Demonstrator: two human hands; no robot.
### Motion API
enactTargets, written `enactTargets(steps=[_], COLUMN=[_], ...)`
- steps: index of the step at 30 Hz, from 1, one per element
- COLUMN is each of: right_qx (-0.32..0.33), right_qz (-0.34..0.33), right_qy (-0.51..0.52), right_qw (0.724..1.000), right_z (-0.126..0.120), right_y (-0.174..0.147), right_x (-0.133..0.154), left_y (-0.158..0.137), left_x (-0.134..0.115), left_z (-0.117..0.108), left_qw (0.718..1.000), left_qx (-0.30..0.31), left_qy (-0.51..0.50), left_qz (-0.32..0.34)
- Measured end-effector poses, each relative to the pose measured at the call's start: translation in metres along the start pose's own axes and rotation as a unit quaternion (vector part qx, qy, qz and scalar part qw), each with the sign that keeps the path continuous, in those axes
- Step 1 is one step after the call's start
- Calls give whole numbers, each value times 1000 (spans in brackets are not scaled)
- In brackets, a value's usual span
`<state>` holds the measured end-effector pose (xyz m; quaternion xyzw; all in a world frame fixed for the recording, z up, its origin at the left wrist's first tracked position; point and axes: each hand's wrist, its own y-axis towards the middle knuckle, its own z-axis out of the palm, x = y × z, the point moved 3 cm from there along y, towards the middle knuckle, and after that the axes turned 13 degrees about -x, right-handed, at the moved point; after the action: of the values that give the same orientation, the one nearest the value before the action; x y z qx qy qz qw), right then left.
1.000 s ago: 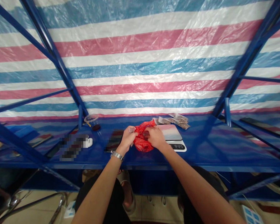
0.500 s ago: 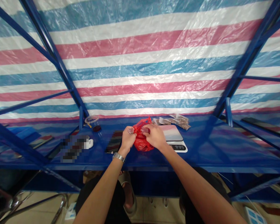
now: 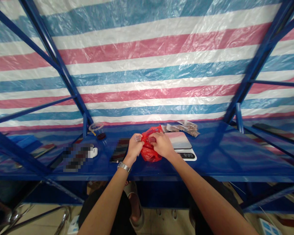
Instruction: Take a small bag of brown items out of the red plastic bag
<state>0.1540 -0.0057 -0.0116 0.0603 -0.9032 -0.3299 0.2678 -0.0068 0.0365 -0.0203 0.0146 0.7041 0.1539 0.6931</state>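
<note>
A red plastic bag [image 3: 150, 154] stands crumpled on the blue table, its mouth between my two hands. My left hand [image 3: 134, 147] is closed on the bag's left rim, and a small clear plastic piece [image 3: 138, 138] shows at its fingers. Over the mouth, my right hand [image 3: 163, 144] reaches in with bent fingers. It pinches another clear plastic piece [image 3: 152, 140], partly hidden by the red film; its exact kind is unclear. Just right of that hand lies a white digital scale [image 3: 189, 154] with a flat pale plate.
Behind the scale lie several clear zip bags with brown contents [image 3: 191, 128]. A dark tablet-like slab [image 3: 119, 150] is left of my left hand. Farther left are a clear cup with dark liquid [image 3: 101, 135] and a white case [image 3: 95, 152]. Blue posts [image 3: 84, 125] flank the table [image 3: 218, 156].
My right fingers and the clear piece sit slightly lower in the red bag's mouth. My left hand keeps its hold. The whole view has shifted a little.
</note>
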Motion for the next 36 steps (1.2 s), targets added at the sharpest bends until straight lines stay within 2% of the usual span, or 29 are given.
enactTargets(steps=[4, 8, 11, 13, 16, 19, 22, 25, 27, 31, 36], right_qx=[-39, -22, -20, -14, -17, -53, -92, -129, -128, -102, -89], right_qz=[-11, -6, 16, 56, 118, 136, 91, -11, -80, -166, -191], right_qy=[14, 10, 15, 53, 155, 200, 189, 161, 129, 44, -6], right_qw=[999, 1000, 1000, 997, 981, 969, 973, 978, 980, 980, 977], right_z=[-3, 0, 4, 10, 18, 15, 1, -15, -20, -20, -20], right_y=[1, -1, -2, -2, 0, 4, 7, 7, 4, -2, -4], right_x=[2, 3, -2, -9, -22, -29, -20, 0, 12, 25, 27], left_y=[0, 0, 2, 5, 10, 12, 11, 6, 2, -4, -7], left_x=[3, 11, 17, 20, 21, 25, 27, 20, 16, 11, 15], left_z=[1, 4, 2, 0, -2, 1, 2, 2, 3, 10, 16], left_qw=[999, 995, 993, 995, 1000, 997, 990, 973, 964, 961, 968], left_qx=[-4, 17, 11, -3, -20, 1, 20, 9, 5, 34, 61], left_qy=[-17, -56, -69, -54, -2, 40, 74, 124, 144, 142, 104], left_qz=[-27, -84, -99, -80, 3, 66, 117, 194, 222, 233, 219])
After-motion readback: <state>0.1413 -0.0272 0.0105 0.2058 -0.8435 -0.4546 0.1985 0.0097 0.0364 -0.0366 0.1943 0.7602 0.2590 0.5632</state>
